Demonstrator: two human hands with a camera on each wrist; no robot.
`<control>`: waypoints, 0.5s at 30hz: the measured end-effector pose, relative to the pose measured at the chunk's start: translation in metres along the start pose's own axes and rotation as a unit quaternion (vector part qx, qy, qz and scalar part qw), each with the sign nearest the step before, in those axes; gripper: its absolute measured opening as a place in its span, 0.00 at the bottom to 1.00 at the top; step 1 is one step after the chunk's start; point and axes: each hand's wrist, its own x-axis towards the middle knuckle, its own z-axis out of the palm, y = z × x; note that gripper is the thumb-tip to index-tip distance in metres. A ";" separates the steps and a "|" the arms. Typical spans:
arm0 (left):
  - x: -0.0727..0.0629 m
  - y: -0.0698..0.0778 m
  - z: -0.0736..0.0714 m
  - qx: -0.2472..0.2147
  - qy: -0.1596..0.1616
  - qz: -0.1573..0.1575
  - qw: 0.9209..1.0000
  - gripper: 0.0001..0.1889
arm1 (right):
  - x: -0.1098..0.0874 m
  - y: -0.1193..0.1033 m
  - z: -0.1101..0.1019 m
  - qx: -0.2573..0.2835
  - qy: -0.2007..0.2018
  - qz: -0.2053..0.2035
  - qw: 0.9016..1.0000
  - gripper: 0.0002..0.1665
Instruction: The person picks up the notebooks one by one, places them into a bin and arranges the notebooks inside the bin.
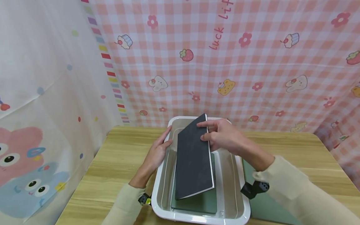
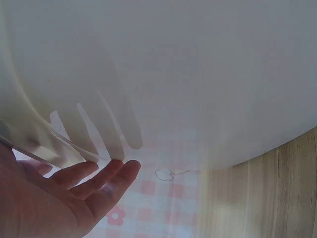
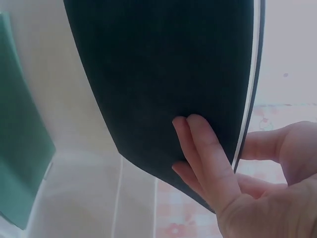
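A black-covered notebook (image 1: 194, 159) with white page edges is tilted over a white plastic bin (image 1: 201, 217). My right hand (image 1: 225, 134) holds it by its upper right edge. In the right wrist view, several fingers (image 3: 213, 153) lie against one dark cover while a finger or thumb shows beyond the page edge. My left hand (image 1: 156, 154) grips the bin's left rim, the thumb over the inner side. The left wrist view shows its fingertips (image 2: 130, 168) against the bin's outer wall. Beneath the notebook, a green notebook (image 1: 197, 204) lies inside the bin, partly covered.
A flat green item (image 1: 270, 207) lies on the wooden table (image 1: 123, 156) right of the bin, partly under my right forearm. A pink checked cloth (image 1: 197, 75) hangs behind the table, and a pale cartoon-printed cloth (image 1: 56, 109) hangs at the left.
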 end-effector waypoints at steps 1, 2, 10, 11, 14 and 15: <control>0.000 0.000 0.000 0.000 0.000 -0.002 1.000 0.28 | 0.001 0.002 0.001 0.000 -0.004 0.001 1.000 0.32; 0.000 0.001 0.000 -0.001 0.000 -0.003 1.000 0.28 | 0.002 0.003 0.003 0.002 -0.008 0.003 1.000 0.32; 0.000 0.000 0.000 0.000 -0.001 -0.005 1.000 0.29 | 0.007 0.011 0.015 -0.008 -0.030 0.016 0.999 0.30; 0.000 0.000 0.000 0.000 -0.001 -0.004 1.000 0.29 | 0.008 0.011 0.016 -0.017 -0.031 0.017 0.999 0.29; 0.000 -0.001 0.000 -0.001 -0.001 -0.004 1.000 0.29 | 0.009 0.012 0.020 -0.033 -0.033 0.025 0.999 0.28; 0.000 -0.001 0.000 -0.002 -0.002 -0.004 1.000 0.29 | 0.010 0.013 0.021 -0.037 -0.035 0.026 0.998 0.27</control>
